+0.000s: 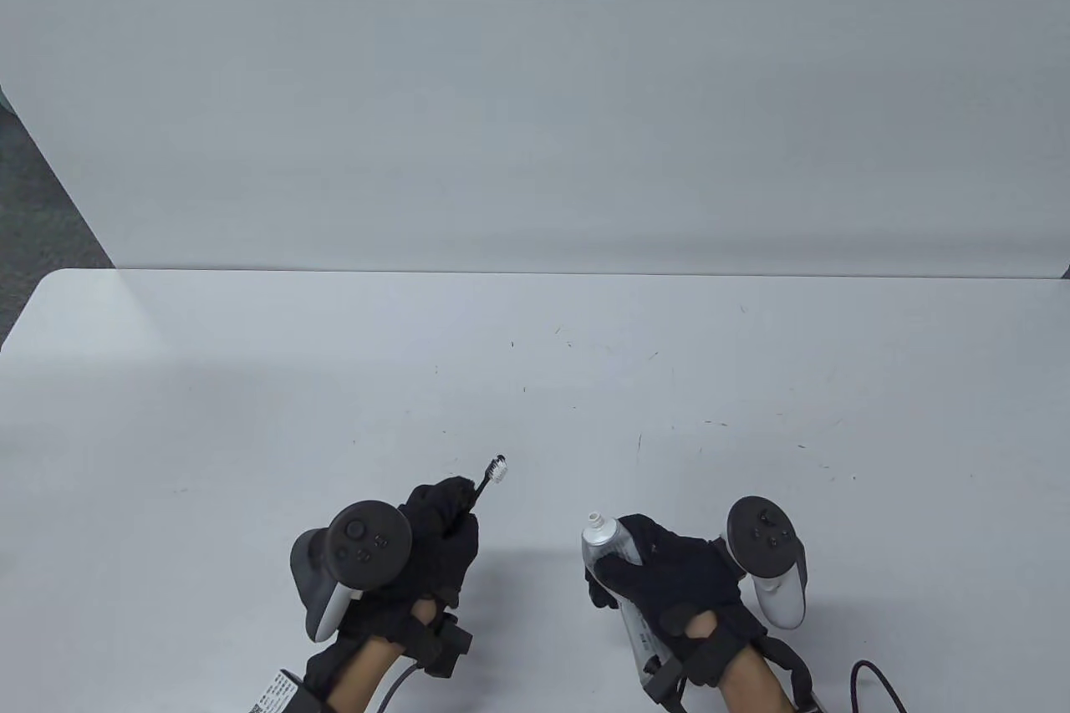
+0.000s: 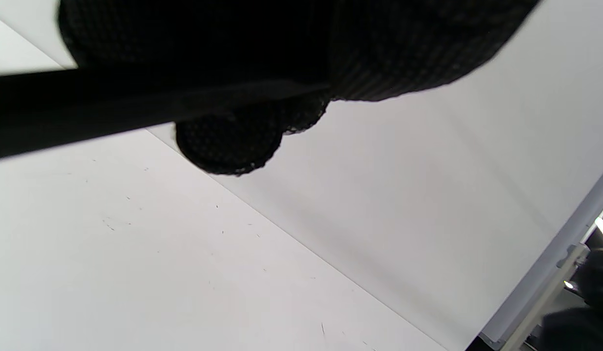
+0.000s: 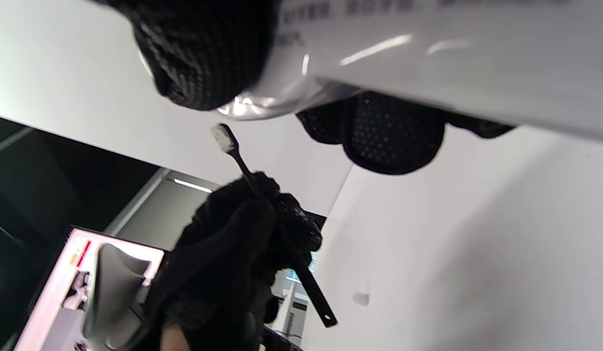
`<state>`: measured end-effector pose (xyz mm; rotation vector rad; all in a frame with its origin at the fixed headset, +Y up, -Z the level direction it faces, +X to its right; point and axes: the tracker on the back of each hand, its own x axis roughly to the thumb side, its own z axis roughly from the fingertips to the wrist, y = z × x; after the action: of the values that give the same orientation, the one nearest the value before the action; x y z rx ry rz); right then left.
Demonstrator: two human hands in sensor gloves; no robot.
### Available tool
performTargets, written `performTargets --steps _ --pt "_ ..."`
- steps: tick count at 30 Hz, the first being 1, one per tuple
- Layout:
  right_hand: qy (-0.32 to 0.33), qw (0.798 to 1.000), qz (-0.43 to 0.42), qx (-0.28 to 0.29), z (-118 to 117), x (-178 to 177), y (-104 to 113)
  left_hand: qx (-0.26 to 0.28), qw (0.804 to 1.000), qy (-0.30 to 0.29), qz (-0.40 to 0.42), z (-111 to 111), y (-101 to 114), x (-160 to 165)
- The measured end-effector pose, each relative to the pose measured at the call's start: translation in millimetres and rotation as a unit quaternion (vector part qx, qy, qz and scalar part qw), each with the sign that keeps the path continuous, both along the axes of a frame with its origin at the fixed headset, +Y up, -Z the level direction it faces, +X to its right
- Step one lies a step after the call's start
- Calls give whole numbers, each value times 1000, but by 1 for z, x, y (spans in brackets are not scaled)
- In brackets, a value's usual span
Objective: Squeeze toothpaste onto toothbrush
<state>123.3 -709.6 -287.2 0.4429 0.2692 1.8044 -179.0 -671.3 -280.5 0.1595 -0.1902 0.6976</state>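
Your left hand (image 1: 435, 546) is clenched around the black handle of the toothbrush (image 1: 487, 479), and your right hand (image 1: 669, 579) grasps the toothpaste tube (image 1: 603, 550) around its middle. From the table view, the brush sticks out past your fingers and points away from you and a little to the right, its white bristled head (image 1: 499, 468) above the table (image 1: 535, 379) and not touching it. The tube is silver, with its white threaded neck (image 1: 594, 522) pointing away from you; its flat tail runs back under your palm toward your wrist. Brush head and tube neck are near each other but apart, the brush to the left of the tube.

Your right wrist view shows the tube (image 3: 428, 63) close overhead with blurred print on it, and beyond it the left hand (image 3: 243, 243) holding the toothbrush (image 3: 277, 224) tilted, bristles up. Your left wrist view shows only dark glove and the black handle (image 2: 87, 107) crossing the frame.

A tracker (image 1: 355, 554) sits on the back of your left hand, and another tracker (image 1: 765, 550) on your right.
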Motion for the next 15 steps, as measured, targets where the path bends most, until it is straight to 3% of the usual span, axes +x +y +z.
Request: performTargets --steps 9,15 --pt "3 998 66 10 6 -22 -1 42 995 -47 -76 25 -3 23" --pt "-20 995 94 28 9 -21 3 66 991 -46 -103 31 -2 29"
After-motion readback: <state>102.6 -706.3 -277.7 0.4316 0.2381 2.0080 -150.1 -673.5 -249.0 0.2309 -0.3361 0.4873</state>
